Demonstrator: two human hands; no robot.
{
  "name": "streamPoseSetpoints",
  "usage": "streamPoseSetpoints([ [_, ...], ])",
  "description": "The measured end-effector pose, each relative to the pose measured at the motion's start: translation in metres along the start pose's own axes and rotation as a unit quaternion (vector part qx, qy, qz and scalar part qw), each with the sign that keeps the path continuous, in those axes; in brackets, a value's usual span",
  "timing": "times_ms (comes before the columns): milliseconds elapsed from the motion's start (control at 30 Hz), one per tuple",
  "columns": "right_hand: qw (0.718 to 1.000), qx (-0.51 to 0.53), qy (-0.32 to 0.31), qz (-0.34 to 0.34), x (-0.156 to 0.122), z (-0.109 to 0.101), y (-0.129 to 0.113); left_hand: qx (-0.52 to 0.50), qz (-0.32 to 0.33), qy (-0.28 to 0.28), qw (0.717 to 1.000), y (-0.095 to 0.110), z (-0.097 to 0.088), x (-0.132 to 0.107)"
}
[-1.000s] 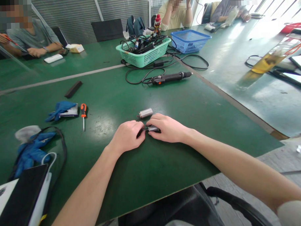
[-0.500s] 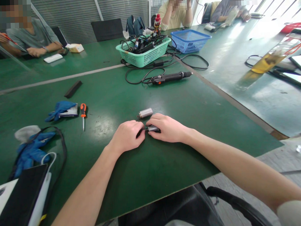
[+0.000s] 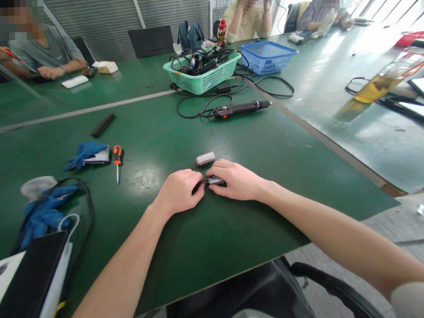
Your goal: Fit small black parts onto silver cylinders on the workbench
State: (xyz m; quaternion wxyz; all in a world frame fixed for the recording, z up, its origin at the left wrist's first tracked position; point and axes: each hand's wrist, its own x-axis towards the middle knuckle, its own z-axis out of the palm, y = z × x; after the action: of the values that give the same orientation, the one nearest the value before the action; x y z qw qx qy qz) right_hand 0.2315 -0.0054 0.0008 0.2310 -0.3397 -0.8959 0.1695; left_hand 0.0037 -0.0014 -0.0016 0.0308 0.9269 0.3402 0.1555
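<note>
My left hand [image 3: 178, 192] and my right hand [image 3: 235, 180] rest close together on the green table [image 3: 214, 233]. Both are closed around a small dark and silver cylindrical part [image 3: 214, 180] held between them; a black piece shows at my left fingertips. Just beyond the hands a second small silver cylinder [image 3: 205, 159] lies loose on the table.
An orange-handled screwdriver [image 3: 117, 161] and blue gloves [image 3: 86, 154] lie to the left. A black electric screwdriver [image 3: 240, 109] with its cable, a green basket [image 3: 202, 71] and a blue basket [image 3: 267, 57] sit farther back. Other people sit at the far side. Black and white devices [image 3: 28, 281] lie near left.
</note>
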Motion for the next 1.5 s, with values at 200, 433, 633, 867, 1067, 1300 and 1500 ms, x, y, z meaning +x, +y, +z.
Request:
streamPoseSetpoints([
  [200, 1.000, 0.002, 0.001, -0.003, -0.0008, 0.0008, 0.0009, -0.007, 0.002, -0.001, 1.000, 0.0000, 0.0004, -0.0001],
  [433, 1.000, 0.002, -0.001, 0.000, 0.0001, -0.0008, -0.0001, -0.009, 0.005, 0.000, 1.000, -0.0001, -0.0001, -0.0010],
  [633, 1.000, 0.004, 0.002, -0.004, -0.0007, -0.0005, 0.0001, -0.006, 0.005, 0.000, 1.000, 0.0007, -0.0010, 0.0000],
  [867, 1.000, 0.001, -0.002, -0.010, -0.0010, -0.0013, -0.0003, -0.005, 0.006, -0.003, 1.000, -0.0008, 0.0001, -0.0008],
  [1067, 1.000, -0.004, -0.002, -0.021, -0.0016, -0.0007, -0.0004, 0.009, 0.002, -0.003, 1.000, 0.0007, -0.0012, 0.0006],
  [1300, 1.000, -0.010, -0.004, -0.025, -0.0009, -0.0010, 0.0002, 0.016, -0.004, -0.010, 1.000, 0.0002, -0.0002, 0.0001],
  [1500, 1.000, -0.001, 0.001, -0.025, -0.0011, -0.0004, 0.0005, 0.016, 0.000, -0.007, 1.000, 0.0000, -0.0004, -0.0001],
])
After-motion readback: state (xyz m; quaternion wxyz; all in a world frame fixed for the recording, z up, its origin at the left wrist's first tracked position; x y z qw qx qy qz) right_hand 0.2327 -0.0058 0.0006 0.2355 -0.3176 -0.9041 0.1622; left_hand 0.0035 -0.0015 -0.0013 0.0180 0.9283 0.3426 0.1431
